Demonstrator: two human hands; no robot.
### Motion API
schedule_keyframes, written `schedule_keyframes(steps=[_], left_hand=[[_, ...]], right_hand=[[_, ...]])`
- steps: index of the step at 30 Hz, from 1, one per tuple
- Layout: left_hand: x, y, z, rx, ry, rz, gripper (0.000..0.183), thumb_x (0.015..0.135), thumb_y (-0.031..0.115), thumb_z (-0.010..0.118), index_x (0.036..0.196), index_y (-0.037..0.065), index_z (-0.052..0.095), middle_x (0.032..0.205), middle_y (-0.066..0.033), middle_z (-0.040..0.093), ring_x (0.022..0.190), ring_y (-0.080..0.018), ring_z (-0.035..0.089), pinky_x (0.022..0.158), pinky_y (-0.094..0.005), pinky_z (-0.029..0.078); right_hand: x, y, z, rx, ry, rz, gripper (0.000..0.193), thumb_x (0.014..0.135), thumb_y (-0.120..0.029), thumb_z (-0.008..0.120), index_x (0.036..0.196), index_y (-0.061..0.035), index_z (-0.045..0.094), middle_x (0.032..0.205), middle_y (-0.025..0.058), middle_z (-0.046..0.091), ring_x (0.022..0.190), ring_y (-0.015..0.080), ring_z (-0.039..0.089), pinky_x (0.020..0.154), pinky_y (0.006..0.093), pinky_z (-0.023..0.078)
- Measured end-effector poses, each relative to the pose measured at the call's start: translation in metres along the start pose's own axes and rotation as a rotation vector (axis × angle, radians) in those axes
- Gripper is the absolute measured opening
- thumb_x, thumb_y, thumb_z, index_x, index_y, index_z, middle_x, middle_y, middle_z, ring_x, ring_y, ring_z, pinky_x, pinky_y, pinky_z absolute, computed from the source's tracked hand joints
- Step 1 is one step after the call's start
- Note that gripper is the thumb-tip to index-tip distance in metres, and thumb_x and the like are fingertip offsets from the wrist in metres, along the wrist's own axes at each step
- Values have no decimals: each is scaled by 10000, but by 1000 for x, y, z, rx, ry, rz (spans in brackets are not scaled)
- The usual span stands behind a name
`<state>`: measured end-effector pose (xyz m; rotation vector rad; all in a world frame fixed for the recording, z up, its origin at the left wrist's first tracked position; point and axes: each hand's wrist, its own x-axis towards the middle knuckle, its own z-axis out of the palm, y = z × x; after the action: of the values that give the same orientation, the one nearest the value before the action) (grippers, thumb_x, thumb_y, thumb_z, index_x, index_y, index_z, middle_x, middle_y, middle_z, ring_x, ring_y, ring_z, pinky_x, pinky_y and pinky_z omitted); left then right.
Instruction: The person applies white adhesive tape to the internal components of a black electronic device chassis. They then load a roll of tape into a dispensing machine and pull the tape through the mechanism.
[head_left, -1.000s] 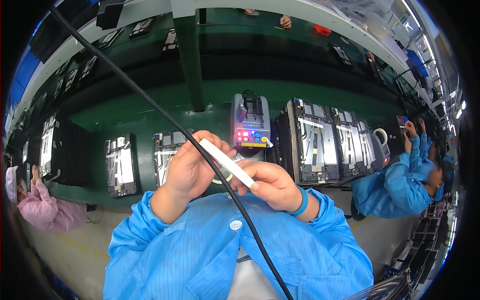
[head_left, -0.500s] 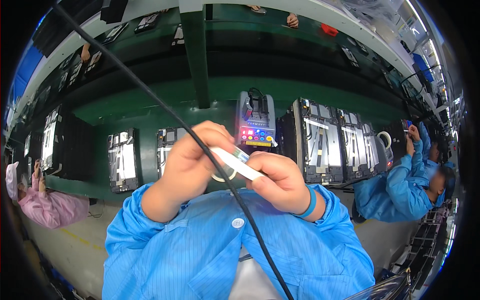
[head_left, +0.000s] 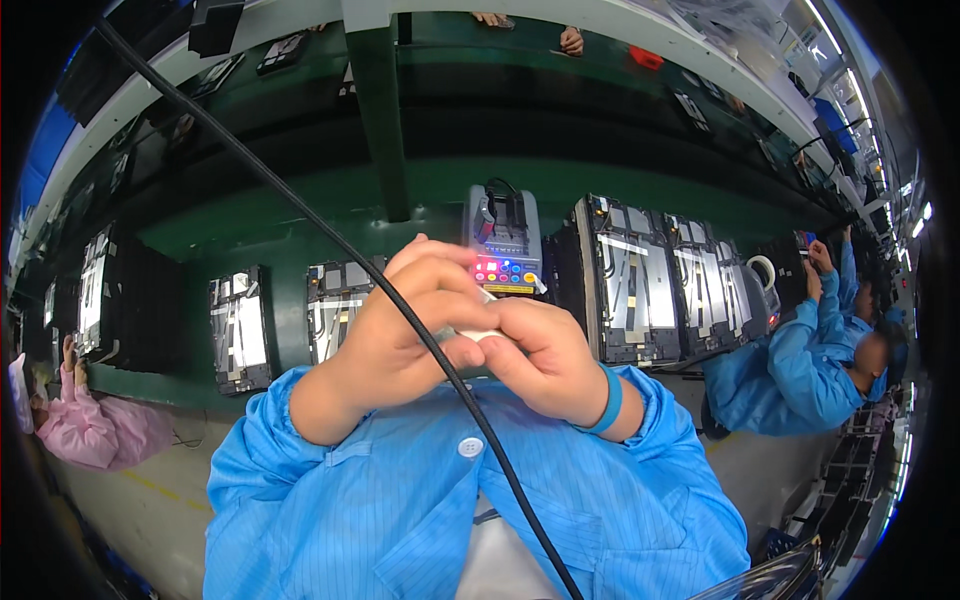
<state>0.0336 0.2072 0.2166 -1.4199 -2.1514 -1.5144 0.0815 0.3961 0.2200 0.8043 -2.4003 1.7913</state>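
Observation:
Between my two hands, in front of my chest, is a narrow white roll of tape (head_left: 481, 334), now mostly covered by fingers. My left hand (head_left: 405, 325) bends its fingers and thumb around the left side of it. From the other side my right hand (head_left: 548, 355), with a blue band at the wrist, pinches the roll between thumb and fingers. Just beyond the hands stands a grey tape dispenser machine (head_left: 503, 225) with coloured buttons and lit indicators.
Flat electronic panels (head_left: 240, 330) lie on the green bench; another panel (head_left: 335, 300) is partly behind my left hand. Panel stacks (head_left: 630, 285) stand right of the machine, another stack (head_left: 95, 290) far left. A black cable (head_left: 330, 205) crosses the view. Co-workers sit at both sides.
The white tape roll has turned and sunk deeper between my fingers, so much less of it shows. My left fingers have shifted right, over it, closer to my right hand.

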Motion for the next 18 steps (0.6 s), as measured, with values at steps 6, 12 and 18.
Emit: schedule_keyframes(steps=[6,12,18], left_hand=[[-19,-27,19,-957,407,-164,252,864,290,635,959,60,596,963,-76,543,1091,-248,502,904,-384,428],[-20,-27,22,-1259,396,-337,230,936,307,518,965,82,557,974,-78,558,1196,-276,450,1019,-457,370],[-8,-5,4,-17,145,-19,233,919,270,537,933,59,634,923,-73,618,1070,-287,526,967,-465,330]], right_hand=[[0,7,-7,78,-58,-156,182,896,-176,518,936,-21,604,769,74,576,712,228,534,668,338,417],[-2,7,-4,142,-57,-147,176,901,-172,505,934,-24,593,763,76,561,701,229,520,657,344,413],[-4,4,-3,-55,-20,-72,188,880,-180,528,950,-20,598,734,87,571,683,264,536,632,360,416]])
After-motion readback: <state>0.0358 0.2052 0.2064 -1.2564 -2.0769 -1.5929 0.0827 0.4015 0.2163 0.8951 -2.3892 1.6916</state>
